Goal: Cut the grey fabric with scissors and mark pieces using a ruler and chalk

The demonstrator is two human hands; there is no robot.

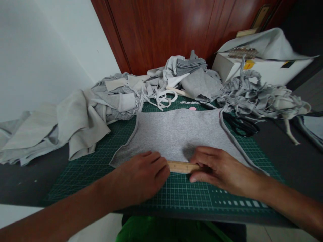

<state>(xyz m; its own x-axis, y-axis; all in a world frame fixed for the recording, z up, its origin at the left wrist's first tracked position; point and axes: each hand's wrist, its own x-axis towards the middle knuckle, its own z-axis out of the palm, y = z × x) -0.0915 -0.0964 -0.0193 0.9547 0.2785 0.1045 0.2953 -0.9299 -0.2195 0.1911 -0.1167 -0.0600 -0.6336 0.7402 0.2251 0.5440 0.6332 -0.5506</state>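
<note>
A grey piece of fabric (174, 134) lies flat on a green cutting mat (176, 191), with darker bound edges along its two sides. Across its near edge lies a wooden ruler (180, 167), its ends covered by my hands. My left hand (148, 173) rests over the ruler's left part with the fingers curled down on it. On the other side, my right hand (214, 166) pinches the ruler between thumb and fingers. Black-handled scissors (241, 125) lie just right of the fabric, and a pink chalk disc (192, 108) sits at its far edge.
Heaped grey cloth pieces (83, 114) cover the table's left side and back. Tangled fabric strips (264, 94) lie at the right, in front of a white box (272, 69) with cloth on top. A white wall and a reddish wooden door (164, 30) stand behind.
</note>
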